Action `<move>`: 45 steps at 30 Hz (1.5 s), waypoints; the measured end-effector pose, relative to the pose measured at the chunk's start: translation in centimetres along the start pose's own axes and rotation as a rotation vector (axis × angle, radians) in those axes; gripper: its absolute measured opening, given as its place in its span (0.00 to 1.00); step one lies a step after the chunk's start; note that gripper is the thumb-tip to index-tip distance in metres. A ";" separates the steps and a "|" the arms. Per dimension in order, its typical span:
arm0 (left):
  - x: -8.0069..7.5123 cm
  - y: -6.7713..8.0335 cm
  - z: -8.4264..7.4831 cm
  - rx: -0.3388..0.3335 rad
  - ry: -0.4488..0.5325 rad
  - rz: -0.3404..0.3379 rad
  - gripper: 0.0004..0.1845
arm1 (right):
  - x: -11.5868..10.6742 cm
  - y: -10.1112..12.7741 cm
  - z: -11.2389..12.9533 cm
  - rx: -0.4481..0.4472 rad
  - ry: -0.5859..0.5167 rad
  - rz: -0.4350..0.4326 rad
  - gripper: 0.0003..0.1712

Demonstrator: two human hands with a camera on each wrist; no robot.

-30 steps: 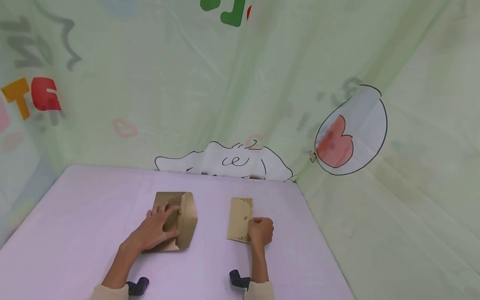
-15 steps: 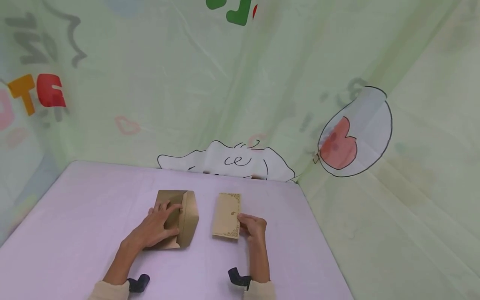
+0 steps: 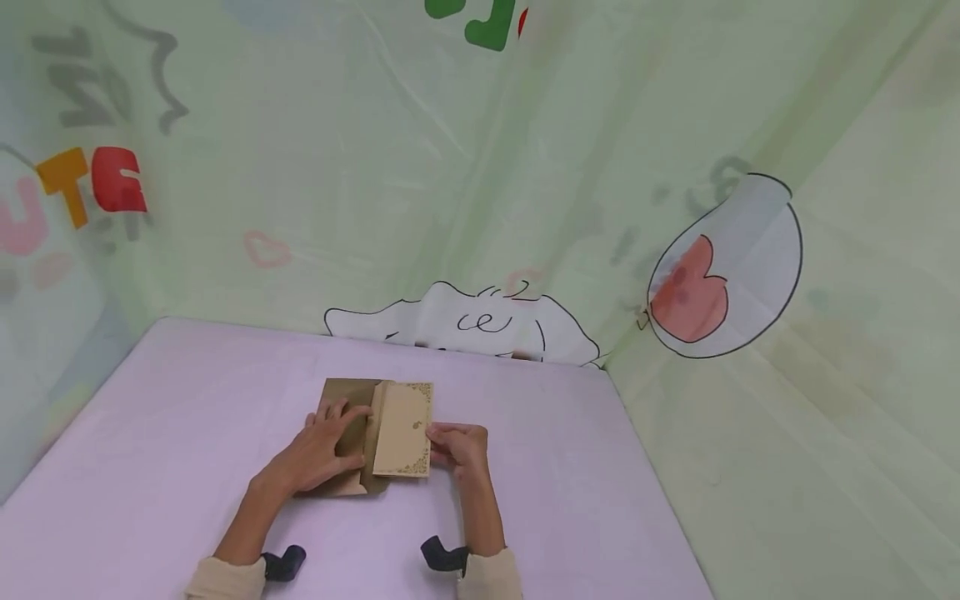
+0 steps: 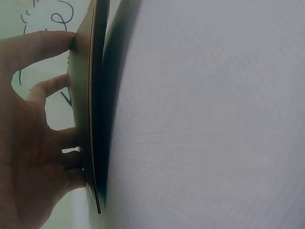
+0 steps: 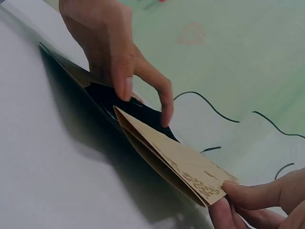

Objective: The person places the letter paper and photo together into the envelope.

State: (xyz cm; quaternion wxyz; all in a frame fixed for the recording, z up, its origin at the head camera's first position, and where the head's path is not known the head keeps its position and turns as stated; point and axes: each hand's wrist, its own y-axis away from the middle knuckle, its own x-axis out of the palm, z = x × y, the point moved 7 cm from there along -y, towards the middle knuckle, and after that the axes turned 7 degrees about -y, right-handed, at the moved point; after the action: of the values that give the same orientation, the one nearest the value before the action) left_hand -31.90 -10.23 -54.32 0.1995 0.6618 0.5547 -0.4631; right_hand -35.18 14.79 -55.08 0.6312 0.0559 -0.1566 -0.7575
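A gold-brown envelope (image 3: 347, 394) lies on the pink table (image 3: 187, 417) with its flap open to the right. My left hand (image 3: 322, 450) rests on it, fingers spread, thumb at the mouth; in the left wrist view the fingers (image 4: 45, 88) touch the envelope (image 4: 88, 95) edge-on. My right hand (image 3: 459, 446) pinches the right edge of a tan folded card (image 3: 405, 429) with lace-pattern borders. The card's left edge sits over the flap at the envelope's opening. In the right wrist view the card (image 5: 176, 162) points into the dark mouth of the envelope (image 5: 102, 98), under my left hand (image 5: 114, 52).
A pale green printed curtain (image 3: 480, 167) hangs right behind the table and along its right side. Bare pink tabletop stretches to the left and right of the envelope.
My right hand has slid the card left across the table, from well apart to the envelope's open flap. The left hand has stayed on the envelope.
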 end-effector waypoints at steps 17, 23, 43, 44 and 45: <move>0.2 0.2 -0.1 -0.058 0.013 0.063 0.38 | 4.1 0.4 -1.1 -0.062 0.141 0.032 0.08; 0.4 0.0 0.0 -0.052 0.004 0.051 0.39 | 6.4 1.8 0.4 -0.209 0.311 0.024 0.03; 1.2 -0.4 -1.5 0.000 -0.021 0.091 0.42 | 7.7 2.0 -0.3 -0.276 0.419 0.026 0.04; 1.2 -0.5 -1.4 -0.001 -0.026 0.096 0.42 | 7.3 1.9 0.0 -0.285 0.424 0.026 0.03; 1.1 -0.4 -1.4 -0.003 -0.035 0.097 0.43 | 6.9 2.0 0.3 -0.305 0.438 0.023 0.02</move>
State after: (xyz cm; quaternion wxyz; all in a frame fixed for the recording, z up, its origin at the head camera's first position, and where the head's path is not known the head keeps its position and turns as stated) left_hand -31.82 -8.43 -54.47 0.2324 0.6795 0.5189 -0.4637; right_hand -34.79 7.78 -53.38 0.6596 0.1210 0.0992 -0.7351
